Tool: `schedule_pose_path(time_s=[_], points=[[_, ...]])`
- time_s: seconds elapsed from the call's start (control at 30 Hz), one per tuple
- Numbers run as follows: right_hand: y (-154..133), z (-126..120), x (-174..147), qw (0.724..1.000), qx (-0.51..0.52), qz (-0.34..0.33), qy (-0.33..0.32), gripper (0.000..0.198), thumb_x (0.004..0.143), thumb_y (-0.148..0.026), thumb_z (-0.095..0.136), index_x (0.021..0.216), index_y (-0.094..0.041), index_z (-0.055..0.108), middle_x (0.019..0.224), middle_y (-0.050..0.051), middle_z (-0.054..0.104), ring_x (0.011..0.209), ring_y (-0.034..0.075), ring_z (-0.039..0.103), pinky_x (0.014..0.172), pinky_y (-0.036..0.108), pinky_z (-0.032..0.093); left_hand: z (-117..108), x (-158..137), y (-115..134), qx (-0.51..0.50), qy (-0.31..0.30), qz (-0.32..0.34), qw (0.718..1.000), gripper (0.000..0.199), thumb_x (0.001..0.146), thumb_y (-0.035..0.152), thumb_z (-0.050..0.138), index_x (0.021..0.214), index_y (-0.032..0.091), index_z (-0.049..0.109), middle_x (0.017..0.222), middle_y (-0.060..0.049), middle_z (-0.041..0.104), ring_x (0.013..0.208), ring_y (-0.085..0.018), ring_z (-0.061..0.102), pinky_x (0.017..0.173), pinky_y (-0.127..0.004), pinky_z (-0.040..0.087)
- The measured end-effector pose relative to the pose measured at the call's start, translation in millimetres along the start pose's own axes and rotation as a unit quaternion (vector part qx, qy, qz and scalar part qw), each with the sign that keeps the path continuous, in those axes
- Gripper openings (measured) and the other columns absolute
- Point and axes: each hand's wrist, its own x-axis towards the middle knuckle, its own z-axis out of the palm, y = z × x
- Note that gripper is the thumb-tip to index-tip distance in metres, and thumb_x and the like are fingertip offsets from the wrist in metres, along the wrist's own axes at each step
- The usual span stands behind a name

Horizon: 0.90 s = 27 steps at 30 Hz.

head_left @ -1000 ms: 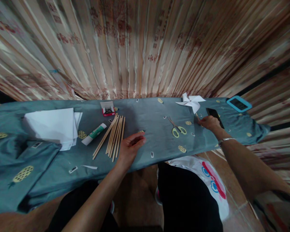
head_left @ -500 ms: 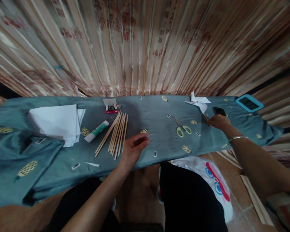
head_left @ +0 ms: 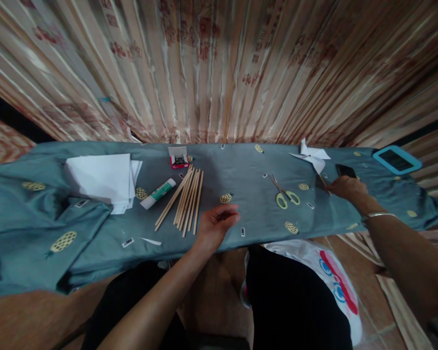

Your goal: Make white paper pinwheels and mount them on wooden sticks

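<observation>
At the right part of the cloth-covered table, a white paper pinwheel [head_left: 316, 160] lies with its thin wooden stick [head_left: 323, 181] pointing toward me. My right hand [head_left: 346, 188] has its fingertips closed at that stick; they partly cover it. Just behind this hand is a dark phone [head_left: 345, 170]. My left hand [head_left: 216, 226] hovers by the table's front edge, fingers loosely bent and thumb apart, with nothing seen in it. Beside it on the left lies a bundle of several wooden sticks [head_left: 187, 201]. Scissors with pale green handles [head_left: 282, 194] rest between my two hands.
White paper sheets [head_left: 100, 177] are stacked at the left, near a glue stick [head_left: 158, 194]. A small open red box of dark pins [head_left: 178, 159] stands behind the sticks. A paper scrap [head_left: 151, 241] and a blue-framed tablet [head_left: 397, 159] also lie on the tablecloth [head_left: 241, 175].
The view has turned slightly left, so everything appears shifted right. My right hand stays at the pinwheel's stick, more of which now shows. My left hand remains loosely bent.
</observation>
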Motion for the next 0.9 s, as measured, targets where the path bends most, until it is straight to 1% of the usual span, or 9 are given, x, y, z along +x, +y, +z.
schedule_pose_path(time_s=[0.1,0.2,0.3,0.47,0.63,0.73,0.8,0.83,0.9], points=[[-17,-12,-15,0.998,-0.049,0.012,-0.031,0.034,0.082,-0.03,0.072,0.097,0.001,0.073,0.097,0.037,0.068,0.095,0.042,0.069,0.07,0.041,0.046,1,-1,-2,0.018,-0.005,0.007,1.0,0.019,0.06,0.019,0.079,0.079,0.019,0.078,0.073,-0.003,0.073,0.07,-0.017,0.067,0.072,-0.03,0.053],[-46,-23,-38,0.997,-0.059,-0.04,-0.038,0.032,0.09,-0.031,0.062,0.104,-0.005,0.072,0.103,0.032,0.07,0.1,0.041,0.069,0.076,0.041,0.047,1,-2,-2,0.03,-0.015,0.028,0.999,0.019,0.063,0.019,0.077,0.081,0.019,0.078,0.075,-0.004,0.074,0.072,-0.018,0.068,0.073,-0.03,0.054],[-89,-30,-67,0.991,-0.046,-0.115,-0.041,0.03,0.094,-0.034,0.053,0.105,-0.014,0.072,0.098,0.023,0.073,0.095,0.035,0.071,0.075,0.038,0.048,1,-1,-3,0.032,-0.022,0.042,0.998,0.018,0.063,0.02,0.077,0.082,0.019,0.078,0.075,-0.004,0.074,0.072,-0.018,0.069,0.074,-0.031,0.055],[-170,-29,-124,0.956,0.104,-0.274,-0.024,0.025,0.092,-0.026,0.051,0.102,-0.02,0.072,0.097,0.012,0.077,0.092,0.028,0.072,0.075,0.03,0.049,-1,-2,-2,0.031,-0.011,0.056,0.998,0.014,0.066,0.021,0.074,0.079,0.02,0.078,0.075,-0.004,0.075,0.072,-0.018,0.069,0.074,-0.03,0.054],[-228,-38,-152,0.918,0.223,-0.327,-0.026,0.023,0.091,-0.026,0.051,0.095,-0.022,0.073,0.093,0.004,0.078,0.088,0.022,0.073,0.076,0.026,0.05,-11,-6,16,0.011,0.001,0.077,0.997,0.011,0.069,0.025,0.072,0.077,0.02,0.078,0.075,-0.004,0.075,0.071,-0.017,0.067,0.07,-0.027,0.053],[-250,-75,-169,0.881,0.367,-0.297,0.024,0.022,0.09,-0.031,0.054,0.089,-0.021,0.073,0.086,0.004,0.078,0.078,0.021,0.072,0.074,0.029,0.052,-21,-7,30,-0.061,0.034,0.063,0.996,0.017,0.071,0.028,0.073,0.083,0.017,0.078,0.076,-0.004,0.074,0.068,-0.014,0.065,0.067,-0.025,0.051],[-252,-108,-196,0.834,0.454,-0.308,0.057,0.021,0.089,-0.036,0.057,0.09,-0.024,0.073,0.087,0.003,0.077,0.077,0.021,0.071,0.074,0.032,0.054,-26,-8,35,-0.112,0.052,0.045,0.991,0.02,0.071,0.028,0.074,0.088,0.016,0.078,0.08,-0.004,0.074,0.068,-0.013,0.063,0.065,-0.023,0.048],[-247,-123,-215,0.803,0.493,-0.331,0.049,0.019,0.089,-0.037,0.058,0.092,-0.026,0.073,0.089,0.002,0.077,0.079,0.021,0.071,0.076,0.033,0.055,-27,-8,36,-0.134,0.056,0.036,0.989,0.021,0.071,0.027,0.073,0.089,0.016,0.077,0.082,-0.004,0.074,0.068,-0.012,0.063,0.065,-0.023,0.048],[-224,-142,-262,0.729,0.546,-0.41,-0.043,0.017,0.091,-0.035,0.059,0.1,-0.033,0.073,0.094,0.002,0.077,0.083,0.021,0.071,0.076,0.035,0.057,-27,-10,37,-0.162,0.057,0.02,0.985,0.02,0.072,0.025,0.072,0.089,0.016,0.077,0.083,-0.003,0.074,0.069,-0.012,0.062,0.065,-0.023,0.047]])
